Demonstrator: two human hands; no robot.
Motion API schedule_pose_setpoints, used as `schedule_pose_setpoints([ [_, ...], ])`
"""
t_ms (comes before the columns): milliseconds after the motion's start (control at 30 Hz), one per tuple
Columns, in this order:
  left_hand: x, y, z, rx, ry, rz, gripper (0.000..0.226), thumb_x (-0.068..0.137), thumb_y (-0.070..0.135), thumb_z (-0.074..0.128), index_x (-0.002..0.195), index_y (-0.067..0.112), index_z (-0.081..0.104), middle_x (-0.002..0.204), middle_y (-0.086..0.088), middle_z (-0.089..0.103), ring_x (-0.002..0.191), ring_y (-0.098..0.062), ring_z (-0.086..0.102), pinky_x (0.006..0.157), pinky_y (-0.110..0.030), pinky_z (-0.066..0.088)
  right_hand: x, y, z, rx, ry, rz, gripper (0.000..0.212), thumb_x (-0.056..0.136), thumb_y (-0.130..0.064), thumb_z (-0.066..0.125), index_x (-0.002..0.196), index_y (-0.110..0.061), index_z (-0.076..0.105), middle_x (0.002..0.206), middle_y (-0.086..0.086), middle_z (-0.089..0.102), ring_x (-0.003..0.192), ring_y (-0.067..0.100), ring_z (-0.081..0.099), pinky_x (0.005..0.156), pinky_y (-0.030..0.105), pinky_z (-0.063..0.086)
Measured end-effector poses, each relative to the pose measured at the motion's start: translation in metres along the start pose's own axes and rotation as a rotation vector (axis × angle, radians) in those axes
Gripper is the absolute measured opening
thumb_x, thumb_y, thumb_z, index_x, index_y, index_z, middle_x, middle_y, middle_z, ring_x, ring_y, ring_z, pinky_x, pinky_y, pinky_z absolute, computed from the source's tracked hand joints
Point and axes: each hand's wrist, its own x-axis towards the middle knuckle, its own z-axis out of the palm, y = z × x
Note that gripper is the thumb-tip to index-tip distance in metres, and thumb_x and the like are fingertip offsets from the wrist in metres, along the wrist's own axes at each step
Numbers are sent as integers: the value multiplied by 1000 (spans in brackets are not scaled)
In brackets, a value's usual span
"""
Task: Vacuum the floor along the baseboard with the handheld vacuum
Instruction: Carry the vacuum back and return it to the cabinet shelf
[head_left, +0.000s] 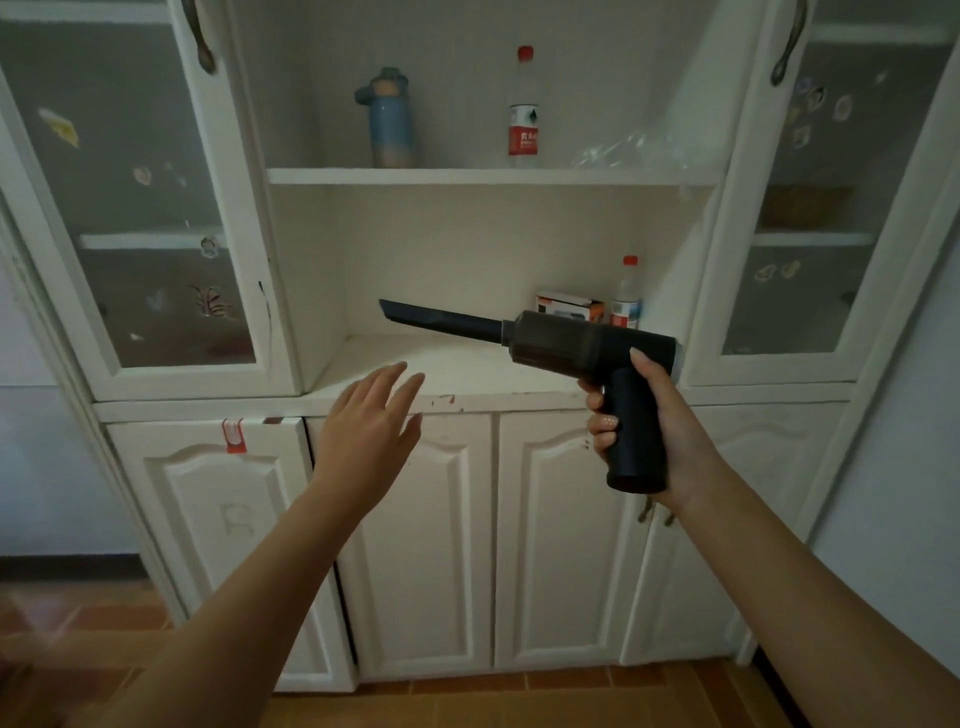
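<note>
Black pistol-shaped plastic handheld vacuum (582, 353) is being gripped by the right hand (654, 431), nozzle pointing left. Left hand (371, 421) is being held spread, empty, near white wooden cabinet (431, 545).

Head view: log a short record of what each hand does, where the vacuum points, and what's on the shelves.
right hand: grips the handheld vacuum by its handle
left hand: open, holds nothing, before the cabinet
nozzle: points left, over the lower shelf
upper shelf: blue flask, red-capped bottle
lower shelf: box, second bottle
floor: far below nozzle
</note>
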Motion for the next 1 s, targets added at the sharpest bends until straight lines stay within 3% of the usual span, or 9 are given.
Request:
schedule_pose_setpoints([
  [333, 116, -62, 68, -23, 152, 42, 50, 78, 12, 73, 124, 3, 56, 126, -20, 58, 109, -36, 60, 90, -48, 48, 127, -54, 21, -40, -14, -105, 48, 78, -42, 61, 108, -5, 60, 74, 6, 63, 51, 12, 58, 42, 21, 50],
  [567, 172, -79, 93, -27, 187, 85, 47, 77, 12, 74, 120, 3, 59, 123, -20, 60, 107, -36, 61, 90, -48, 47, 178, -80, 34, 11, 14, -124, 41, 79, -40, 64, 97, -4, 64, 69, 8, 64, 51, 15, 61, 46, 22, 54],
  [800, 224, -82, 110, -22, 194, 105, 46, 77, 11, 74, 119, 4, 60, 123, -20, 60, 106, -37, 61, 88, -49, 48, 222, -108, 38, -38, -15, -168, 48, 82, -43, 63, 110, -5, 62, 74, 6, 64, 52, 14, 62, 49, 24, 54],
  [1000, 288, -90, 116, 29, 225, 87, 44, 78, 11, 73, 119, 3, 60, 124, -21, 59, 108, -38, 60, 88, -47, 48, 269, -152, 49, -40, -40, -217, 44, 80, -41, 66, 103, -4, 60, 73, 8, 62, 49, 15, 59, 45, 25, 52],
])
